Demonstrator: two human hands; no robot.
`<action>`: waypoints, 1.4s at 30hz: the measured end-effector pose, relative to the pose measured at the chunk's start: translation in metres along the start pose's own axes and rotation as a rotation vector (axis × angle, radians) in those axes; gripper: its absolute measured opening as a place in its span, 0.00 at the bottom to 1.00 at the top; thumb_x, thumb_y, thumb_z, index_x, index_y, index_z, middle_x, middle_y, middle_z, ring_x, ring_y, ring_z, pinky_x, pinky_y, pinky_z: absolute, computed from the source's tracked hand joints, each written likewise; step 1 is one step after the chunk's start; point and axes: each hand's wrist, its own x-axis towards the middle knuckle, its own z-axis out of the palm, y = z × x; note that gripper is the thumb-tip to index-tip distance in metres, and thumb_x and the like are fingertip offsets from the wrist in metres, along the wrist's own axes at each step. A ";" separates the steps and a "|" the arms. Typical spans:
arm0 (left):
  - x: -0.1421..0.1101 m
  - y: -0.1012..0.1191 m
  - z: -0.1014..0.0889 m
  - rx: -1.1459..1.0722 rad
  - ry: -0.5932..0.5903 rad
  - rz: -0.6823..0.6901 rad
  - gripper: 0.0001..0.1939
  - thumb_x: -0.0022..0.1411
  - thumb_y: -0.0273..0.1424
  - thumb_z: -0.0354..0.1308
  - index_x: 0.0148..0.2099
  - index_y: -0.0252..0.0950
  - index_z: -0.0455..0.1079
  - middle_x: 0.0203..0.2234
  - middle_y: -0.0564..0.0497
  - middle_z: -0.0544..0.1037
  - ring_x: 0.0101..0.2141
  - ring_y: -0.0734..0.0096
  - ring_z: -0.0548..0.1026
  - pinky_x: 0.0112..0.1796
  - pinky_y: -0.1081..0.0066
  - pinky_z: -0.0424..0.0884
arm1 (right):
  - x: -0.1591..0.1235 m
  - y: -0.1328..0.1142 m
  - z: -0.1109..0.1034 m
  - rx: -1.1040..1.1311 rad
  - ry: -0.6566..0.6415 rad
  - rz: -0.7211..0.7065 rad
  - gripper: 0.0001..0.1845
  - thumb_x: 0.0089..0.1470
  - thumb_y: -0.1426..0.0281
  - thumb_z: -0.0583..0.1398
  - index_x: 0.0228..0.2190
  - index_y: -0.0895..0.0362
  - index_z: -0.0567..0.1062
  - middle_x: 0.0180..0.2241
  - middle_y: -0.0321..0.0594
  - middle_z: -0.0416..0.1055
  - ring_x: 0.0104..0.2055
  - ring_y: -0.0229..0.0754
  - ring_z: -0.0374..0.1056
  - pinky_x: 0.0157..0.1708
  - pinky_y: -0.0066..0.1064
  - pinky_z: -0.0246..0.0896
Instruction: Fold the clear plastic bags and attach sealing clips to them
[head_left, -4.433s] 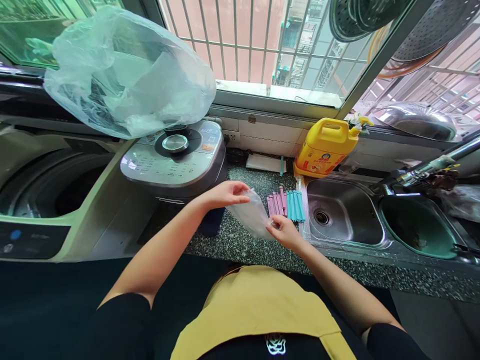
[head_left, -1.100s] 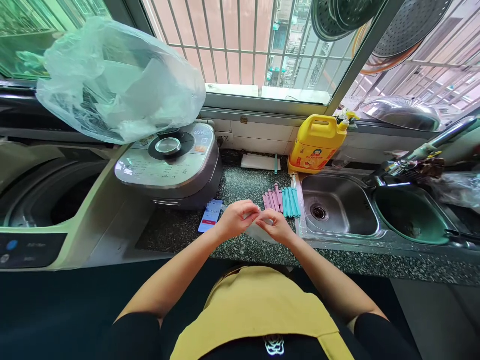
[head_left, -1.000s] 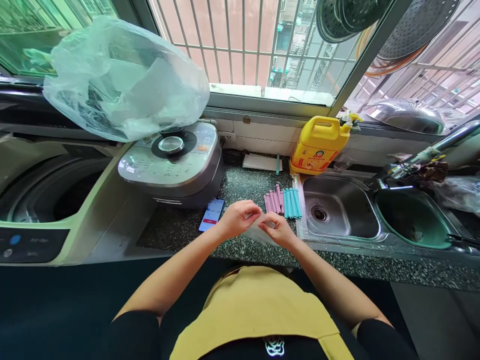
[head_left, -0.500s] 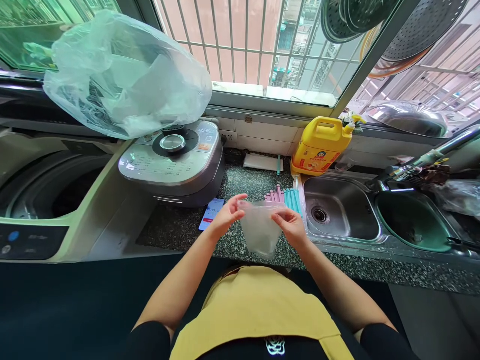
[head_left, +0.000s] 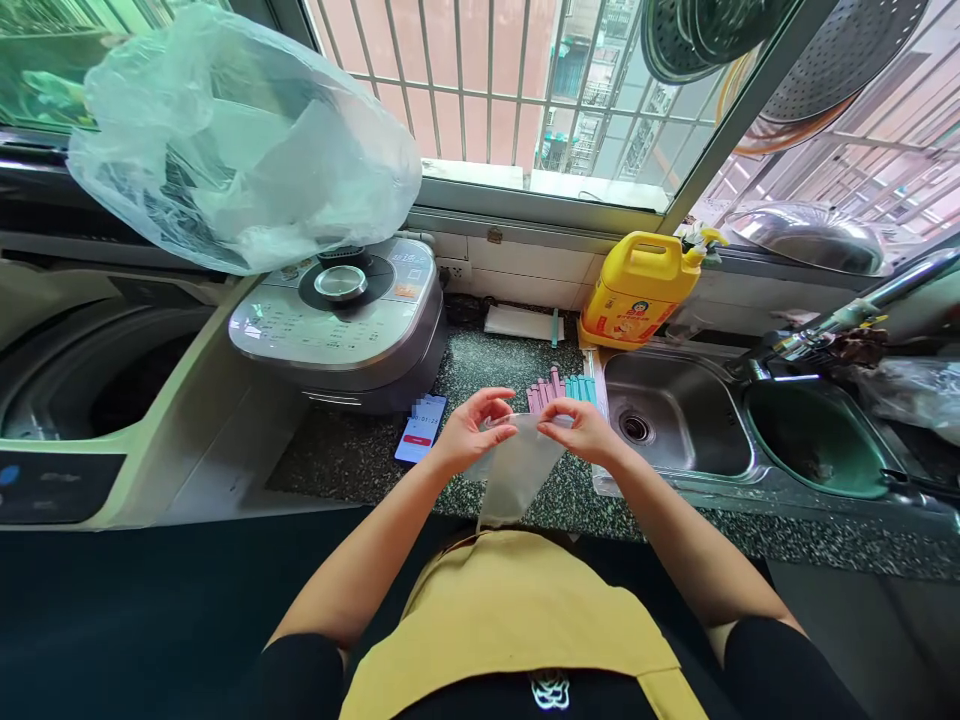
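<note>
A small clear plastic bag hangs over the front of the speckled counter, held by its top edge between both hands. My left hand pinches the bag's left corner with thumb and forefinger. My right hand pinches the right corner the same way. Just behind the hands lies a row of pink sealing clips and teal sealing clips beside the sink's rim.
A phone lies lit on the counter left of my hands, in front of a silver rice cooker. A large plastic bag hangs above it. A yellow jug stands behind the steel sink; a green basin sits to the right.
My hands were close together working at the bag's edge; they then moved apart, lifted the bag and spread its top. Now it hangs down, narrower, between the two pinches.
</note>
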 end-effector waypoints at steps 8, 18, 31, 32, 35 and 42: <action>-0.001 -0.017 -0.011 -0.013 0.106 -0.101 0.18 0.47 0.45 0.63 0.29 0.33 0.72 0.23 0.52 0.73 0.27 0.73 0.69 0.33 0.72 0.65 | -0.001 0.002 -0.005 0.027 0.078 -0.099 0.15 0.46 0.62 0.63 0.37 0.54 0.73 0.34 0.40 0.73 0.36 0.41 0.68 0.41 0.36 0.65; 0.000 -0.014 0.000 -0.014 0.098 -0.089 0.16 0.49 0.42 0.61 0.25 0.33 0.69 0.20 0.53 0.72 0.25 0.74 0.68 0.32 0.72 0.65 | 0.015 0.002 -0.003 -0.200 -0.089 -0.361 0.13 0.47 0.59 0.63 0.35 0.50 0.74 0.52 0.42 0.65 0.54 0.50 0.60 0.55 0.50 0.50; -0.009 -0.041 0.014 0.156 0.128 -0.115 0.11 0.53 0.37 0.56 0.28 0.33 0.69 0.23 0.52 0.74 0.26 0.73 0.70 0.30 0.73 0.66 | -0.055 0.065 0.075 0.176 0.442 0.333 0.16 0.48 0.56 0.58 0.29 0.57 0.70 0.25 0.38 0.70 0.25 0.38 0.65 0.27 0.31 0.62; -0.010 -0.041 0.017 0.198 0.164 -0.092 0.10 0.54 0.36 0.56 0.28 0.33 0.68 0.22 0.52 0.74 0.26 0.73 0.70 0.30 0.74 0.66 | -0.052 0.059 0.077 0.151 0.462 0.305 0.14 0.49 0.58 0.57 0.26 0.57 0.69 0.23 0.36 0.69 0.24 0.37 0.64 0.26 0.30 0.61; -0.013 -0.040 0.026 0.280 0.271 -0.036 0.07 0.56 0.33 0.54 0.32 0.35 0.67 0.23 0.53 0.74 0.26 0.73 0.71 0.30 0.74 0.66 | -0.044 0.036 0.075 0.030 0.475 0.181 0.10 0.51 0.63 0.56 0.25 0.55 0.69 0.21 0.35 0.68 0.21 0.36 0.62 0.25 0.29 0.59; -0.019 -0.036 0.048 0.398 0.306 0.008 0.06 0.60 0.33 0.50 0.33 0.37 0.65 0.23 0.54 0.74 0.24 0.74 0.71 0.29 0.74 0.65 | -0.040 0.002 0.077 -0.348 0.428 -0.038 0.11 0.54 0.67 0.54 0.22 0.55 0.68 0.19 0.36 0.68 0.20 0.36 0.61 0.23 0.28 0.54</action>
